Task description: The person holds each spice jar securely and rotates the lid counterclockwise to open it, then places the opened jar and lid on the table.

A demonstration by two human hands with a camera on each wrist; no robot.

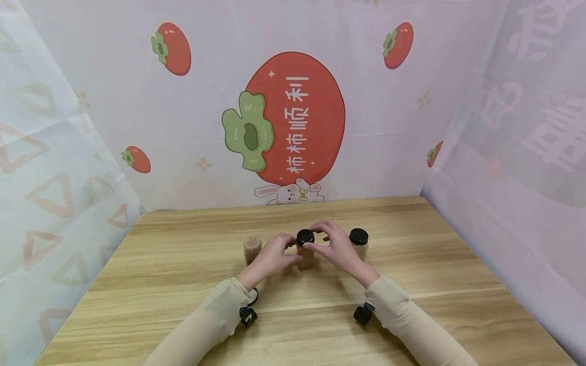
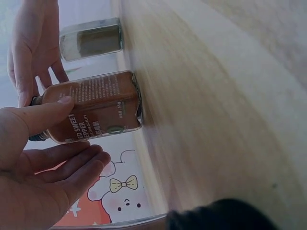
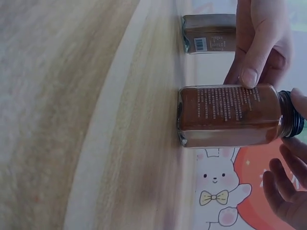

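Note:
A square glass spice jar [image 1: 305, 260] of red-brown powder stands on the table between both hands; its label in the left wrist view partly reads "sweet pepper". It is topped by a black lid [image 1: 305, 236]. My left hand [image 1: 273, 255] holds the jar's body near the shoulder, thumb [image 2: 53, 115] across the front face, other fingers stretched along the far side. The right hand [image 1: 337, 249] pinches the lid between thumb and fingers. In the right wrist view, the jar [image 3: 228, 115] has its base at the tabletop.
Left of the hands stands a jar with a perforated shaker top [image 1: 252, 245], holding brown powder. On the right is another jar with a black lid [image 1: 359, 236]. A loose round black-rimmed lid [image 1: 253, 296] lies by the left wrist. Printed cloth [image 1: 206, 101] walls the wooden table [image 1: 183, 305].

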